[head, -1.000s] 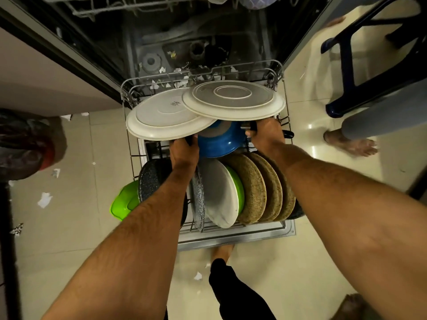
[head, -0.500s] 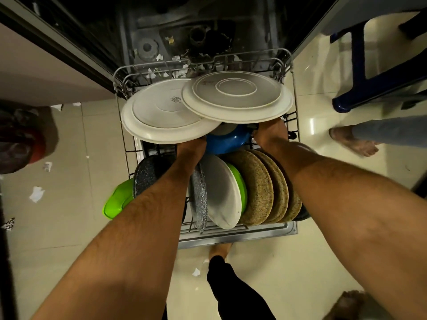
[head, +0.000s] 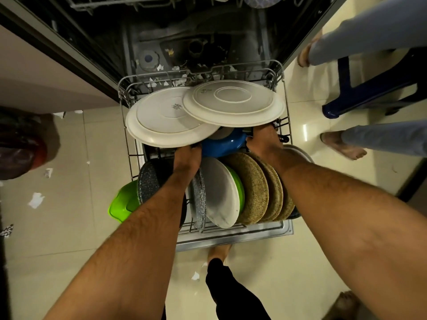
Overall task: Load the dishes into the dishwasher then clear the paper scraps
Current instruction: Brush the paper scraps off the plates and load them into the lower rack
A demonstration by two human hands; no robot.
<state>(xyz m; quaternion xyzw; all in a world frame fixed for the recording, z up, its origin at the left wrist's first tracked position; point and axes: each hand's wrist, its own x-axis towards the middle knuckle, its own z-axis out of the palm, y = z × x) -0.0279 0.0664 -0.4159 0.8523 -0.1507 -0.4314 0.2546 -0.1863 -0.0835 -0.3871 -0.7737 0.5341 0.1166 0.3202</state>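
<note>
Plates fill both hands above the pulled-out lower rack (head: 286, 125) of the dishwasher (head: 161, 38). The left hand (head: 186, 158) grips the near rim of a large white plate (head: 161, 121), which is held bottom-up and nearly flat, its far edge reaching toward the back left corner of the rack. The right hand (head: 263, 140) holds the near edge of a second white plate (head: 233, 102), also underside up; its fingers are hidden beneath the plate, so only the back of the hand shows. This second plate overlaps the right part of the first and lies on top of it where they cross. Both plates sit farther from the person than the hands that hold them, above the rear half of the rack.

Just under the plates and between the two hands lies a blue bowl (head: 224, 144). Nearer the person, standing on edge in the rack, are a dark speckled pan (head: 150, 179), a grey speckled plate (head: 198, 199), a white plate in the rack (head: 221, 192), a green plate (head: 240, 192) behind it, and several brown speckled plates (head: 254, 188). A bright green bowl (head: 122, 204) leans out at the left side of the rack.

Paper scraps (head: 35, 199) lie scattered on the cream floor tiles (head: 69, 227) to the left, with more bits at the back of the rack and one near the person's foot (head: 218, 252). At the right stand another person's bare feet (head: 342, 144) beside a dark blue plastic stool (head: 369, 93).
</note>
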